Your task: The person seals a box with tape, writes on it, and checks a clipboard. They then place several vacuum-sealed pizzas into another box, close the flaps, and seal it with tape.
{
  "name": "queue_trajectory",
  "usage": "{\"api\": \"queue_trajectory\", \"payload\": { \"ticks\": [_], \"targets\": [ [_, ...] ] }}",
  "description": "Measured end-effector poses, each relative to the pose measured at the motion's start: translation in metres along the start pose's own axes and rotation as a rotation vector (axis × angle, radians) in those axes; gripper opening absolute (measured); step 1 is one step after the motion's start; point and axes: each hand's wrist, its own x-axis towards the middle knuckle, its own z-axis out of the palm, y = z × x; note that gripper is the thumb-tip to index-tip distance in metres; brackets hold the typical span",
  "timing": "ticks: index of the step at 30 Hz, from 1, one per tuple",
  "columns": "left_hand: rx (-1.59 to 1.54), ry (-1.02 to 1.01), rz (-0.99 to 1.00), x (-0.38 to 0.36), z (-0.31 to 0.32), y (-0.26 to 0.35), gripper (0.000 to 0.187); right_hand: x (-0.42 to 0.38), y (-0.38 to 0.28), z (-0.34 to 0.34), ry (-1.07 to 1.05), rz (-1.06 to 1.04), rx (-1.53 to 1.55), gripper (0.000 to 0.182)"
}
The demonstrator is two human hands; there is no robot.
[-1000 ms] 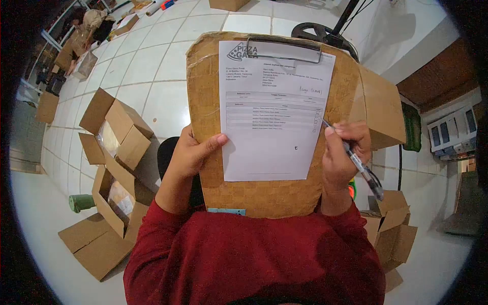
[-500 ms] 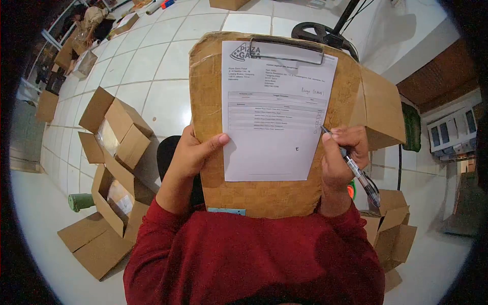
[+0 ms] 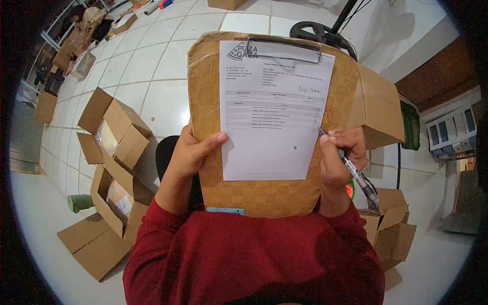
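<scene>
A brown, worn clipboard (image 3: 254, 195) leans up from my lap, with a metal clip (image 3: 284, 50) at its top over a printed sheet (image 3: 264, 157). The sheet bears a pizza logo, a table of lines, a handwritten "E" and small pen marks down the right column. My left hand (image 3: 195, 150) grips the clipboard's left edge, thumb on the front near the paper's edge, other fingers hidden behind. Between the fingers of my right hand (image 3: 341, 152) is a clear-barrelled pen (image 3: 362, 180), its tip at the sheet's right edge beside the lowest table rows.
Open cardboard boxes (image 3: 114, 127) with wrapped contents stand on the tiled floor at left, near a green cylinder (image 3: 80, 203). A carton (image 3: 378, 109) and another open box (image 3: 391, 223) are at right. A person (image 3: 94, 23) crouches among boxes at far upper left.
The pen tip has shifted slightly left and down along the sheet's right column. The clipboard appears a touch further left in view; my left hand keeps its hold.
</scene>
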Motion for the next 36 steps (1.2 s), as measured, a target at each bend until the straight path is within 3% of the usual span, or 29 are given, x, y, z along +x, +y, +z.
{"api": "queue_trajectory", "payload": {
  "ticks": [21,24,26,27,29,31,35,36],
  "targets": [
    [0.030,0.001,0.001,0.001,-0.001,0.001,0.042,0.002,0.005,0.002,-0.011,-0.056,-0.043,0.019],
    [0.037,0.018,-0.018,0.002,-0.002,-0.001,0.043,0.002,0.006,-0.002,0.082,0.031,0.183,0.019],
    [0.025,0.051,-0.046,0.004,0.000,0.002,0.043,0.004,0.001,-0.010,0.030,0.226,0.503,0.015],
    [0.026,0.054,-0.039,0.004,-0.001,0.001,0.043,0.005,0.000,-0.012,0.028,0.220,0.508,0.015],
    [0.012,0.033,-0.012,0.005,-0.005,-0.003,0.042,0.006,-0.002,-0.016,0.227,0.306,0.494,0.019],
    [0.022,0.053,-0.026,0.004,-0.005,-0.002,0.041,-0.001,0.011,-0.031,0.199,0.234,0.360,0.022],
    [-0.012,0.063,-0.040,0.005,-0.005,-0.005,0.039,-0.025,0.033,-0.058,0.118,0.397,0.255,0.028],
    [-0.010,0.066,-0.032,0.005,-0.006,-0.005,0.039,-0.033,0.039,-0.065,-0.018,0.553,0.278,0.034]
  ]
}}
